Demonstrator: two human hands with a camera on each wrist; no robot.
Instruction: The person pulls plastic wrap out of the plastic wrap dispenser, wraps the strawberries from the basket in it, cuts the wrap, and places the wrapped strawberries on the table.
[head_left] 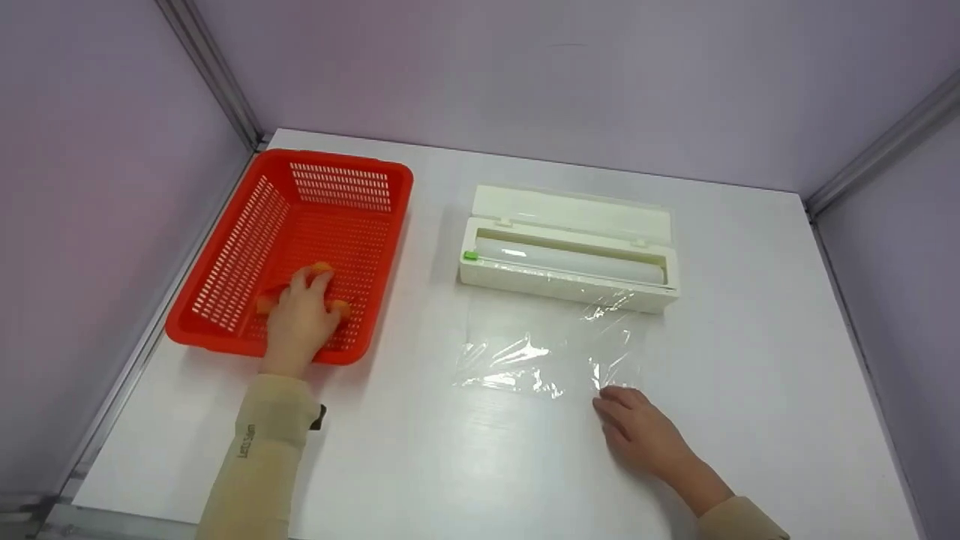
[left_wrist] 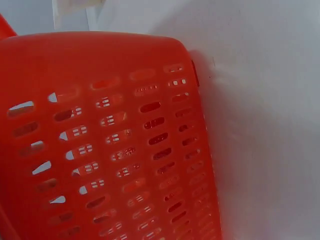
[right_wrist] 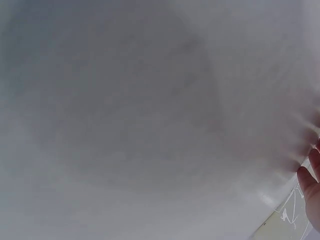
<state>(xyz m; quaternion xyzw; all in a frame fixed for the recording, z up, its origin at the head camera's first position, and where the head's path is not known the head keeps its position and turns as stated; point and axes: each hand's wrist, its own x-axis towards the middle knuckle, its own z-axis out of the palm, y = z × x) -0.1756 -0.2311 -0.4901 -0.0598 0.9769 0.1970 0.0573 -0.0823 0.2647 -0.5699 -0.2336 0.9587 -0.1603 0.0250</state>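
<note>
My left hand (head_left: pixel 298 319) reaches down into a red plastic basket (head_left: pixel 397 247). Its thumb and fingers curl over long orange pieces that look like carrots. One rounded orange end (head_left: pixel 322 267) shows at the fingertips, and another orange end (head_left: pixel 341 308) sticks out by the thumb; the palm hides the rest. My right hand (head_left: pixel 649 435) lies low over the table, its fingertips right at the front corner of a sheet of cling film (head_left: pixel 517 352). That sheet runs out from a white cling film dispenser (head_left: pixel 570 292). In the right wrist view, fingers (right_wrist: pixel 311 175) show at the edge.
The dispenser's lid (head_left: pixel 574 210) stands open at the back, showing the white roll (head_left: pixel 562 259) inside. A green slide cutter (head_left: pixel 470 256) sits at its left end. Pale walls (head_left: pixel 525 82) enclose the white table (head_left: pixel 450 465) behind and at both sides.
</note>
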